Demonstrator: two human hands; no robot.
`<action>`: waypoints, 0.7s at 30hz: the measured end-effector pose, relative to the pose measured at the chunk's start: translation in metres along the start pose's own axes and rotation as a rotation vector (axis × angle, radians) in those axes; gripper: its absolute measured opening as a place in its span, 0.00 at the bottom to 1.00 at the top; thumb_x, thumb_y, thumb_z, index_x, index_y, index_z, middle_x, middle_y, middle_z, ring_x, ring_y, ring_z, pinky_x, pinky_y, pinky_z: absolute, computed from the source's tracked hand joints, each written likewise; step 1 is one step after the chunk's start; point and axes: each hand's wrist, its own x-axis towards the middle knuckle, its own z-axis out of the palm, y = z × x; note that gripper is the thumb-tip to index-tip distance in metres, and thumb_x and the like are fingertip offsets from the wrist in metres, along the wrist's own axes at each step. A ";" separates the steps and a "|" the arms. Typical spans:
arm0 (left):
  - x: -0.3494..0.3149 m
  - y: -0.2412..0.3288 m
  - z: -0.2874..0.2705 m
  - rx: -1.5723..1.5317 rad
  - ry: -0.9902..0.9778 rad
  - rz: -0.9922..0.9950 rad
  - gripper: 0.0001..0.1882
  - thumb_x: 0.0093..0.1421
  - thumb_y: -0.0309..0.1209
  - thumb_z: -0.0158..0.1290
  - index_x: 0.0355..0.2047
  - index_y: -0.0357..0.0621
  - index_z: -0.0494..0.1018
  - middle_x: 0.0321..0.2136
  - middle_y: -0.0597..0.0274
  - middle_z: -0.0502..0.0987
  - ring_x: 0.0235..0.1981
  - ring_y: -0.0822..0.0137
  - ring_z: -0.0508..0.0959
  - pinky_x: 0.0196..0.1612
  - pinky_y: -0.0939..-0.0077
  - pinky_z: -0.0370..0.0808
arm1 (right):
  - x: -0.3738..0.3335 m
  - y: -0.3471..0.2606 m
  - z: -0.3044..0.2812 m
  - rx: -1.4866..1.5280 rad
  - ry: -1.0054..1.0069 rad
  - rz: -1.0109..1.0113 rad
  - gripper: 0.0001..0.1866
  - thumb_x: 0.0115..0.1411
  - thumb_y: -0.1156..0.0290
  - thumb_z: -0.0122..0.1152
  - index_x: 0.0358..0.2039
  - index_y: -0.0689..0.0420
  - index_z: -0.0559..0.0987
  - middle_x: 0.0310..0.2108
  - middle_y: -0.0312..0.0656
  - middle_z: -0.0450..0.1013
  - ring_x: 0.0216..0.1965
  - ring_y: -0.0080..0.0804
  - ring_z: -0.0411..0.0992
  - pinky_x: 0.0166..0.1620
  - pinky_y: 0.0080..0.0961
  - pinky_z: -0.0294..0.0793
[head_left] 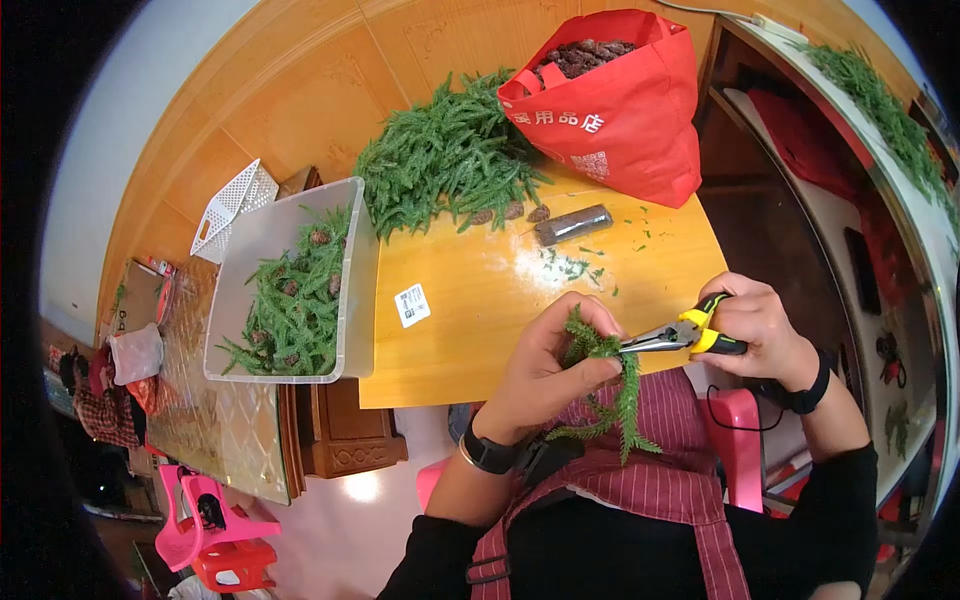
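My left hand (560, 352) pinches a green artificial pine sprig (628, 405) above my lap, its needled branches hanging below the fingers. In my right hand (768, 325) are long-nose pliers (668, 337) with yellow and black handles. The plier tips meet the sprig right by my left fingertips; whether the jaws bite on it is too small to tell. Beyond my hands, on the yellow tabletop (450, 350), lies a dark brown oblong bundle (573, 225) with a shiny surface. Beside it are a few pine cones (539, 213) and scattered green clippings (572, 268).
A clear plastic bin (362, 290) of sprigs with cones stands at the left. At the back are a heap of green sprigs (440, 150) and a red bag (620, 120) full of cones. A white label (411, 305) lies on the table. More greenery (870, 100) rests on the right-hand shelf.
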 end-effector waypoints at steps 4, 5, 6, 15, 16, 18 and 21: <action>-0.001 0.000 0.002 0.030 0.056 0.052 0.13 0.52 0.24 0.53 0.35 0.40 0.61 0.33 0.54 0.68 0.24 0.74 0.69 0.21 0.84 0.65 | 0.003 -0.002 -0.001 0.123 -0.008 0.046 0.15 0.42 0.64 0.68 0.18 0.60 0.73 0.18 0.43 0.68 0.34 0.44 0.70 0.39 0.33 0.69; -0.001 0.002 0.002 0.024 0.079 0.024 0.13 0.52 0.23 0.52 0.35 0.39 0.61 0.32 0.55 0.68 0.25 0.74 0.69 0.22 0.84 0.66 | 0.004 -0.002 -0.001 0.208 0.006 0.053 0.15 0.42 0.64 0.68 0.18 0.61 0.73 0.18 0.43 0.68 0.34 0.44 0.70 0.40 0.33 0.69; -0.001 0.003 0.003 0.025 0.080 0.025 0.13 0.52 0.23 0.52 0.35 0.39 0.61 0.32 0.55 0.68 0.25 0.74 0.69 0.22 0.84 0.66 | 0.002 0.000 0.000 0.208 0.006 0.051 0.15 0.42 0.64 0.68 0.18 0.61 0.73 0.18 0.43 0.68 0.34 0.44 0.70 0.40 0.33 0.69; -0.011 0.022 -0.021 0.065 0.329 0.028 0.16 0.53 0.17 0.46 0.43 0.38 0.60 0.39 0.53 0.69 0.29 0.70 0.72 0.31 0.78 0.72 | -0.004 0.004 0.008 0.302 0.110 0.569 0.13 0.48 0.65 0.59 0.27 0.64 0.77 0.22 0.42 0.71 0.32 0.27 0.68 0.36 0.22 0.65; -0.013 0.030 -0.026 0.038 0.403 -0.004 0.16 0.53 0.18 0.45 0.44 0.38 0.61 0.38 0.54 0.69 0.29 0.69 0.72 0.32 0.77 0.72 | -0.011 0.012 0.013 0.364 0.123 0.678 0.12 0.49 0.66 0.58 0.26 0.64 0.76 0.21 0.40 0.70 0.29 0.25 0.67 0.35 0.21 0.64; -0.024 0.045 -0.040 0.019 0.532 -0.005 0.16 0.55 0.19 0.46 0.44 0.40 0.61 0.37 0.58 0.70 0.31 0.68 0.73 0.32 0.74 0.73 | -0.014 0.021 0.016 0.397 0.097 0.747 0.09 0.52 0.70 0.55 0.27 0.64 0.74 0.17 0.39 0.66 0.25 0.19 0.63 0.31 0.20 0.63; -0.037 0.063 -0.065 0.113 0.686 -0.032 0.15 0.56 0.21 0.46 0.45 0.43 0.61 0.36 0.60 0.70 0.32 0.69 0.74 0.32 0.74 0.73 | -0.022 0.041 0.026 -0.017 0.050 0.717 0.11 0.53 0.69 0.56 0.27 0.66 0.72 0.18 0.44 0.67 0.25 0.24 0.65 0.31 0.21 0.63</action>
